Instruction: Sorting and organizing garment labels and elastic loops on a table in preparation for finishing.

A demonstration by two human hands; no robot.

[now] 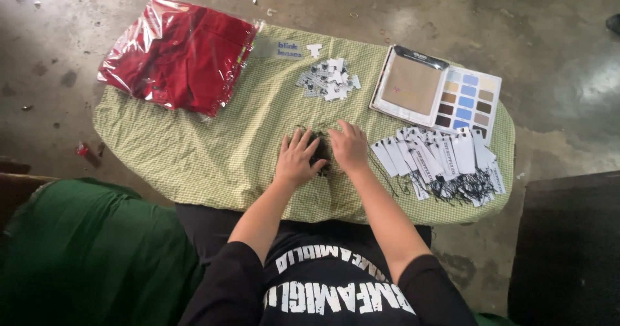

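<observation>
Covering the worktop (194,151) is a green checked cloth, with a bagged red garment (177,54) at its far left corner and a colour swatch card (439,93) at far right. White hang tags (439,158) fan out near the right edge; smaller tags (329,79) lie piled farther back. Both the left hand (296,161) and right hand (349,146) rest, fingers spread, on a small tangle of black string (320,153), grasping nothing. It looks light, limp and snag-prone, best pinched by one strand.
</observation>
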